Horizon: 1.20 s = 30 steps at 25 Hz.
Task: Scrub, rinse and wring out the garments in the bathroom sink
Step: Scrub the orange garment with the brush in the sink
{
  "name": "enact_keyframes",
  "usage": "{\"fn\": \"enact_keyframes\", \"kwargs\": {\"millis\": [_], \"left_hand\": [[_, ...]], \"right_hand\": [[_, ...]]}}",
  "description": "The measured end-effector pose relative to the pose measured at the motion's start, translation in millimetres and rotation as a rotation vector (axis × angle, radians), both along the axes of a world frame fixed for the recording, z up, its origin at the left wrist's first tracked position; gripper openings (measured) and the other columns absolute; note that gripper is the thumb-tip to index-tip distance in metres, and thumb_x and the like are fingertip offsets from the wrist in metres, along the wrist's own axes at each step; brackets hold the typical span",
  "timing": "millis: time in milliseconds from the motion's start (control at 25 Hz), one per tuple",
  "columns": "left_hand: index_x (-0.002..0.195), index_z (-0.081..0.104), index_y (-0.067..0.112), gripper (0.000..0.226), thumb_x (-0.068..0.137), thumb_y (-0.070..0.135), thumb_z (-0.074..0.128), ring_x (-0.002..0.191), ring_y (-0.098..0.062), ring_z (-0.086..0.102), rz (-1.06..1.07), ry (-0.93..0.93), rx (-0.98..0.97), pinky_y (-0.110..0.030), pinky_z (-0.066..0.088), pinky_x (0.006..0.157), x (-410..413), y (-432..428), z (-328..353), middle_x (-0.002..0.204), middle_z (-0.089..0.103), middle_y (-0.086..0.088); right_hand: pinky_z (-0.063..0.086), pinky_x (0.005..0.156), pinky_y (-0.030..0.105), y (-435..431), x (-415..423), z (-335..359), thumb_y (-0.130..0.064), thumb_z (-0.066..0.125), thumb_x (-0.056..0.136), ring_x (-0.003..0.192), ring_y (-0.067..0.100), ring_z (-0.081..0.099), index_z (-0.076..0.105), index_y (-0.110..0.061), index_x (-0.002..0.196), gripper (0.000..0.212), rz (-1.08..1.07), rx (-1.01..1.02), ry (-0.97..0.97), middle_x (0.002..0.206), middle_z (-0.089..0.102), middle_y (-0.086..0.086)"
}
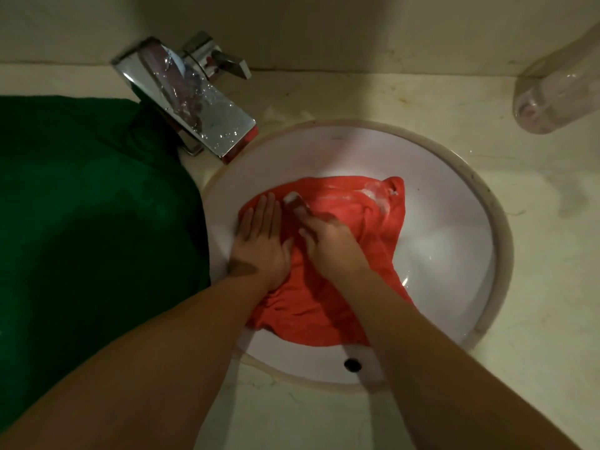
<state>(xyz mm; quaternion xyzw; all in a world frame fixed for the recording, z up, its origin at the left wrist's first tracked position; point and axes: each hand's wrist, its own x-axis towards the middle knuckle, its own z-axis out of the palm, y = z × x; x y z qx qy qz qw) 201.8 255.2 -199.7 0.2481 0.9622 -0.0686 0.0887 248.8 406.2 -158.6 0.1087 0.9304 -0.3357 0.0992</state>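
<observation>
Looking down into the round white sink (448,228), I see the coral-red garment (324,306) lying crumpled in the left half of the glossy basin, its soft folds running from the far wall towards the near rim. My left hand (259,241) lies flat on the cloth's left edge, fingers straight and close together, pressing it down. My right hand (328,245) has its fingers curled round a small pale bar (293,203), held against the fabric just beside the left fingertips. White foam streaks the cloth's far fold.

The right half of the basin is bare, smooth porcelain, and a small dark hole (352,364) sits in the near wall. A square-edged chrome tap (201,108), beaded with drops, juts over the far-left rim. A thick dark green cloth (81,206) covers the pale stone worktop (535,287) on the left, its edge reaching the sink's rim. A clear plastic bottle (555,89) lies on its side at the far right, well apart from the sink.
</observation>
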Motion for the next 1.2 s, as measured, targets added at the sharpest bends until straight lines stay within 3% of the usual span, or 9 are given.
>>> {"fn": "enact_keyframes", "kwargs": {"millis": [160,240,320,440,640,800,880,1080,1200], "left_hand": [[0.157,0.024,0.003,0.076,0.095,0.046,0.015,0.155,-0.028,0.016,-0.016,-0.036,0.08,-0.041,-0.002,0.123,-1.0,1.5,1.3,0.166,0.018,-0.016],[0.157,0.023,0.003,0.076,0.095,0.046,0.016,0.155,-0.029,0.017,-0.009,-0.034,0.076,-0.042,-0.001,0.124,-0.6,0.6,-0.2,0.166,0.019,-0.017],[0.156,0.019,0.0,0.075,0.095,0.044,0.014,0.155,-0.031,0.015,-0.018,-0.02,0.052,-0.044,-0.002,0.123,-0.1,-0.4,-0.4,0.165,0.019,-0.019],[0.157,0.016,0.0,0.075,0.094,0.04,0.011,0.155,-0.033,0.011,-0.028,-0.037,0.057,-0.044,-0.004,0.123,-0.7,-0.3,-2.1,0.165,0.018,-0.021],[0.154,0.034,0.002,0.073,0.096,0.045,0.027,0.152,-0.029,0.026,-0.013,-0.032,0.104,-0.043,0.006,0.124,0.6,-0.8,-2.8,0.163,0.028,-0.017],[0.153,0.03,-0.003,0.074,0.095,0.042,0.022,0.152,-0.032,0.025,0.011,-0.025,0.094,-0.042,0.0,0.123,1.4,1.3,-1.2,0.162,0.029,-0.02],[0.153,0.031,-0.004,0.073,0.095,0.041,0.024,0.152,-0.032,0.026,0.018,-0.008,0.085,-0.042,0.001,0.123,-0.5,-0.2,-1.8,0.161,0.031,-0.021],[0.156,0.029,0.003,0.074,0.096,0.046,0.023,0.154,-0.026,0.019,0.062,-0.054,0.062,-0.037,-0.008,0.123,-0.7,3.4,1.7,0.165,0.023,-0.015],[0.159,0.016,0.003,0.074,0.098,0.045,0.019,0.156,-0.026,0.005,0.107,-0.026,0.011,-0.035,-0.023,0.117,0.8,5.2,5.6,0.168,0.009,-0.015]], "right_hand": [[0.049,0.095,0.041,102.3,13.3,21.4,-0.029,0.056,0.101,0.11,0.044,0.065,0.062,-0.03,0.14,0.039,-0.313,0.237,-0.164,0.123,0.07,0.024],[0.048,0.099,0.04,88.1,12.5,22.1,-0.023,0.057,0.099,0.113,0.042,0.064,0.062,-0.028,0.14,0.042,-0.451,0.219,-0.141,0.127,0.068,0.021],[0.049,0.101,0.038,17.2,-6.3,6.0,-0.019,0.053,0.098,0.114,0.037,0.066,0.061,-0.022,0.143,0.046,-0.259,0.01,-0.001,0.131,0.068,0.015],[0.048,0.103,0.039,-12.9,-12.1,-1.3,-0.022,0.048,0.097,0.114,0.037,0.066,0.057,-0.021,0.146,0.05,0.017,-0.041,0.037,0.134,0.067,0.014],[0.047,0.098,0.04,102.0,11.1,27.6,-0.026,0.058,0.101,0.112,0.045,0.063,0.061,-0.031,0.142,0.041,-0.464,0.249,-0.222,0.126,0.067,0.026],[0.045,0.106,0.035,-17.4,-14.0,2.0,-0.015,0.056,0.097,0.12,0.034,0.064,0.064,-0.018,0.138,0.042,-0.172,-0.08,-0.014,0.132,0.068,0.014],[0.046,0.108,0.037,-8.1,-19.3,-0.1,-0.018,0.055,0.097,0.124,0.032,0.062,0.062,-0.022,0.141,0.045,-0.07,-0.098,0.003,0.136,0.066,0.011],[0.049,0.095,0.043,103.9,18.4,27.4,-0.024,0.06,0.099,0.11,0.045,0.064,0.066,-0.026,0.135,0.037,-0.491,0.237,-0.201,0.121,0.07,0.024],[0.051,0.09,0.042,31.5,5.4,11.7,-0.02,0.06,0.097,0.103,0.041,0.067,0.067,-0.021,0.134,0.037,-0.308,0.051,-0.04,0.117,0.073,0.02]]}}
